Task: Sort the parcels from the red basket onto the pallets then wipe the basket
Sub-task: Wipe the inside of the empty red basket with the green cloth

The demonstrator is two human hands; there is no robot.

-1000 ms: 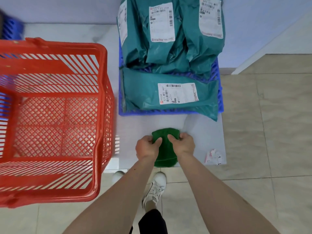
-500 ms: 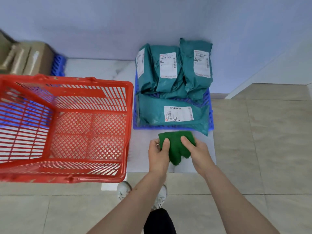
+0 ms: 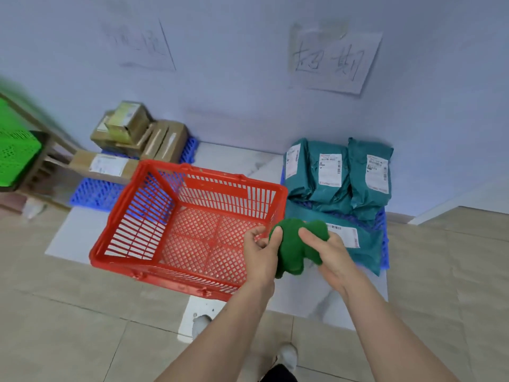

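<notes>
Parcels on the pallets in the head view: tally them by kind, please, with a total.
Teal mailer bags on the right blue pallet: 4
Cardboard boxes on the left blue pallet: at least 4, stacked and blurred
Total: at least 8
Parcels in the red basket: 0

Head view: high, angled forward-down, near hands.

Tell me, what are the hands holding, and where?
Both hands hold one bunched dark green cloth: the left hand grips its left side, the right hand its right side, fingers curled over the top.
</notes>
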